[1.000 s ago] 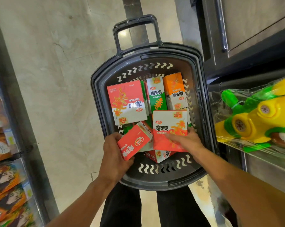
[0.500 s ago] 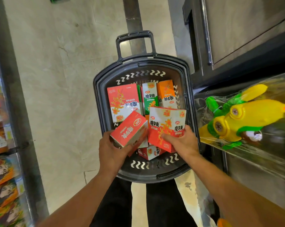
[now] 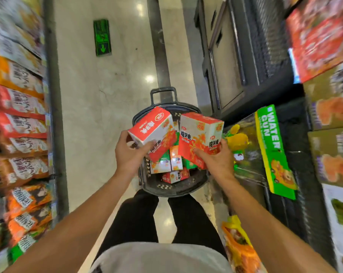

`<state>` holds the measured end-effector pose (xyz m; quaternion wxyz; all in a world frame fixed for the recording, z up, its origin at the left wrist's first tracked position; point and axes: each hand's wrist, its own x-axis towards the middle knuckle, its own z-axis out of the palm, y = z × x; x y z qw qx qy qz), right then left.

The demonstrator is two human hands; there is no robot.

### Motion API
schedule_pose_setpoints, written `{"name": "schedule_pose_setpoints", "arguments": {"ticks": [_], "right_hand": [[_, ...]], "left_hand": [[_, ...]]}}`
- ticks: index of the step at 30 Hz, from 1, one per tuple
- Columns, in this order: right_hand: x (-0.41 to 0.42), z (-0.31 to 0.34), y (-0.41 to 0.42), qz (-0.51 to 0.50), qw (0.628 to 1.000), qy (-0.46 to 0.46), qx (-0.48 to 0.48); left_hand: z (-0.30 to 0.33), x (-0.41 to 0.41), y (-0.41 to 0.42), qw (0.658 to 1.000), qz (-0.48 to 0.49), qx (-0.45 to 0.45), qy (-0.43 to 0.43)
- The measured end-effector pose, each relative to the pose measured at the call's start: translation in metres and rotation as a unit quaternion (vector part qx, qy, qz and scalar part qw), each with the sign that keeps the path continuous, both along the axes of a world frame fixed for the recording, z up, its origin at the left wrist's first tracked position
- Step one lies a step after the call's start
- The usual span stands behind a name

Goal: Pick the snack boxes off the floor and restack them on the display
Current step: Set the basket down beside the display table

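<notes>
The floor (image 3: 107, 107) is pale polished stone with a dark strip running down the aisle and ceiling lights reflected in it; a green arrow sign (image 3: 102, 37) is set into it. A shelf of snack bags (image 3: 19, 123) lines the left side, blurred. On the right stand dark cabinets, cartons, and a packaged water gun (image 3: 265, 146). A dark basket (image 3: 164, 189) sits on the floor ahead of the person's legs, with several snack boxes lying in it. Above it, the left hand (image 3: 130, 154) holds a tilted red box (image 3: 152, 129), fingers wrapped around its lower edge. The right hand (image 3: 216, 160) grips a second red box (image 3: 200, 136) from below, fingers clamped on it.
</notes>
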<state>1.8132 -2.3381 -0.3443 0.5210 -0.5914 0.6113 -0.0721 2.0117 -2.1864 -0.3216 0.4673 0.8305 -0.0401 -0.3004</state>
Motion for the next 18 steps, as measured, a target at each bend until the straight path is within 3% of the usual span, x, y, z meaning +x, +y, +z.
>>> {"name": "schedule_pose_setpoints", "arguments": {"ticks": [7,13,18], "right_hand": [[-0.008,0.132,0.014,-0.008,0.997,-0.046,-0.056],[0.007,0.193,0.050,-0.041,0.990,-0.099,-0.096],[0.020,0.228,0.115,-0.129,0.974,-0.154,-0.109]], "left_hand": [[0.129,0.028,0.033,0.997,-0.032,-0.062,-0.017],[0.173,0.068,0.059,0.989,-0.064,-0.134,-0.022],[0.194,0.099,0.076,0.977,-0.122,-0.174,0.001]]}}
